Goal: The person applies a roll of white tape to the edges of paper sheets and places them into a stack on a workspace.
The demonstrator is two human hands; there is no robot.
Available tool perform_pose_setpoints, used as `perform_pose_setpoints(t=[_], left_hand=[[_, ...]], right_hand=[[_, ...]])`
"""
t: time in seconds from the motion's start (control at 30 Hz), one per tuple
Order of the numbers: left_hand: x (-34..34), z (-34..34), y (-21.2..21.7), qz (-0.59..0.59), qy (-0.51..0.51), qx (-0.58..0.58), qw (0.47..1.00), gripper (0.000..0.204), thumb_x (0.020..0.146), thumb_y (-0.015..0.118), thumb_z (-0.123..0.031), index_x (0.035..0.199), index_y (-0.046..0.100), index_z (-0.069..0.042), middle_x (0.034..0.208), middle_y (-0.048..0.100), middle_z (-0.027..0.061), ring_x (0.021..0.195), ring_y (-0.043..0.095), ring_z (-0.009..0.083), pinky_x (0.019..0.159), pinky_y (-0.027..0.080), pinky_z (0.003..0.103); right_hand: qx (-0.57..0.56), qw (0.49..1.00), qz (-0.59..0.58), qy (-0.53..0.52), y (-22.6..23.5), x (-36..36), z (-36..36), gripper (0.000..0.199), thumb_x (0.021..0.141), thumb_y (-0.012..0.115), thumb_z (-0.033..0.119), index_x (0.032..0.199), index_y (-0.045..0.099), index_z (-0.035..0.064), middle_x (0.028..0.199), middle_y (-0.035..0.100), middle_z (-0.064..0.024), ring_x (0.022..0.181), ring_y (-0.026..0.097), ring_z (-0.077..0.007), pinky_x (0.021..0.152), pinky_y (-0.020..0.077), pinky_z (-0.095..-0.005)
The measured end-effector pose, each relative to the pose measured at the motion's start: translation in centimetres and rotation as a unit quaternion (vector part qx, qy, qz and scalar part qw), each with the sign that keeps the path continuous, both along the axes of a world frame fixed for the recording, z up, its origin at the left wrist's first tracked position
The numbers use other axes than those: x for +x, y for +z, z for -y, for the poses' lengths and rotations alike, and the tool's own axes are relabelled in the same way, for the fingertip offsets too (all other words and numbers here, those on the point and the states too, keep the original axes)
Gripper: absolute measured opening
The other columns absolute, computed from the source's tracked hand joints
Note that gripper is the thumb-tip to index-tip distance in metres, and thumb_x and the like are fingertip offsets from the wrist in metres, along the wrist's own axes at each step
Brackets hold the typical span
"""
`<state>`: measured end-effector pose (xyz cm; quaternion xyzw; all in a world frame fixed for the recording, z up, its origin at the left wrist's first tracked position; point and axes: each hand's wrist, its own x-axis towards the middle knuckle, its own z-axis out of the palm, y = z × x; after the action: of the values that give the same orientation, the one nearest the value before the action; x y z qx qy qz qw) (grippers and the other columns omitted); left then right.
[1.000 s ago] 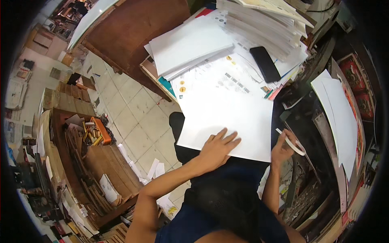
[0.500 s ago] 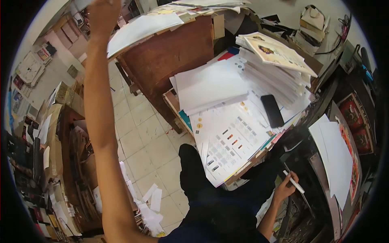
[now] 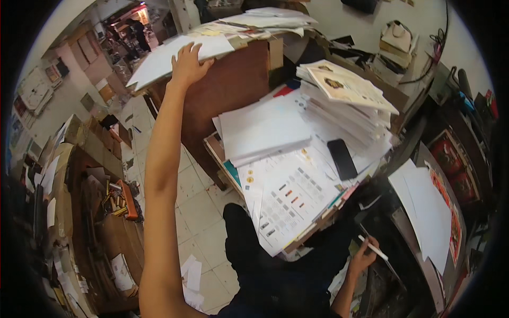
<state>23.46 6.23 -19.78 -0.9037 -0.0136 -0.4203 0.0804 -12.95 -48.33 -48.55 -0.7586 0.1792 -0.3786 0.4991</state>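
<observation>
The left hand (image 3: 188, 66) is at the far left, fingers loosely spread and grasping nothing visible; it overlaps the smooth white sheets (image 3: 151, 66), which lie flat on a brown wooden desk (image 3: 233, 87), though I cannot tell whether it touches them; the right hand (image 3: 362, 259), near right, pinches 1 slim, pale strip (image 3: 378, 250) between thumb and fingers; between the hands, a flat-topped paper stack (image 3: 262, 130) and a glossy black phone (image 3: 342, 159), rectangular with rounded corners, rest on printed paper (image 3: 289, 199); behind the phone leans a layered pile (image 3: 344, 116); square, pale tiles (image 3: 207, 236) cover the floor at left.
</observation>
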Motion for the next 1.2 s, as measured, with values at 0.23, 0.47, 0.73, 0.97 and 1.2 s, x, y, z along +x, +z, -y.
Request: perform_pose_setpoints(t=[0.23,0.47,0.73,0.97,1.2], left_hand=[[0.4,9.2,-14.0,-0.120,-0.279,-0.116,0.946,0.075,0.088,0.066,-0.059,0.137,0.056,-0.003,0.140,0.057,0.0200,0.131,0.051,0.0400,0.112,0.038,0.050],[-8.9,16.4,-29.2,-0.322,-0.147,-0.082,0.932,0.080,0.090,0.066,-0.043,0.154,0.035,-0.006,0.162,0.031,0.0164,0.149,0.028,0.0400,0.118,0.026,0.059],[-19.1,22.5,-28.7,-0.260,-0.233,-0.125,0.929,0.046,0.097,0.057,-0.019,0.141,0.053,-0.005,0.152,0.047,0.0153,0.142,0.042,0.0368,0.115,0.035,0.053],[-19.9,24.2,-28.7,-0.237,-0.272,-0.182,0.915,0.052,0.093,0.063,-0.022,0.140,0.053,-0.002,0.154,0.044,0.0152,0.147,0.032,0.0382,0.118,0.028,0.057],[-16.6,19.3,-30.1,-0.286,-0.287,-0.072,0.911,0.041,0.092,0.064,-0.016,0.131,0.059,-0.004,0.144,0.056,0.0119,0.137,0.049,0.0328,0.111,0.042,0.047]], right_hand=[[0.077,0.995,0.028,0.056,0.2,1.3,-3.1,0.013,0.099,0.063,0.009,0.108,0.064,-0.0013,0.103,0.063,-0.0073,0.097,0.059,-0.0156,0.091,0.0470,-0.0310],[0.182,0.981,-0.002,0.061,-2.1,-2.0,-0.6,0.015,0.099,0.063,0.008,0.111,0.063,-0.0015,0.105,0.063,-0.0071,0.096,0.060,-0.0127,0.089,0.0485,-0.0268],[0.175,0.980,-0.021,0.089,-2.8,-0.3,-0.8,0.016,0.099,0.064,0.010,0.112,0.064,0.0003,0.101,0.062,-0.0050,0.093,0.059,-0.0109,0.086,0.0479,-0.0252],[0.160,0.975,0.022,0.156,2.1,3.0,-4.9,0.016,0.099,0.064,0.008,0.112,0.063,-0.0008,0.098,0.061,-0.0031,0.089,0.057,-0.0081,0.083,0.0472,-0.0230],[0.164,0.968,0.009,0.189,2.2,2.4,-6.2,0.014,0.098,0.064,0.007,0.110,0.064,-0.0014,0.101,0.062,-0.0040,0.093,0.058,-0.0091,0.086,0.0472,-0.0236]])
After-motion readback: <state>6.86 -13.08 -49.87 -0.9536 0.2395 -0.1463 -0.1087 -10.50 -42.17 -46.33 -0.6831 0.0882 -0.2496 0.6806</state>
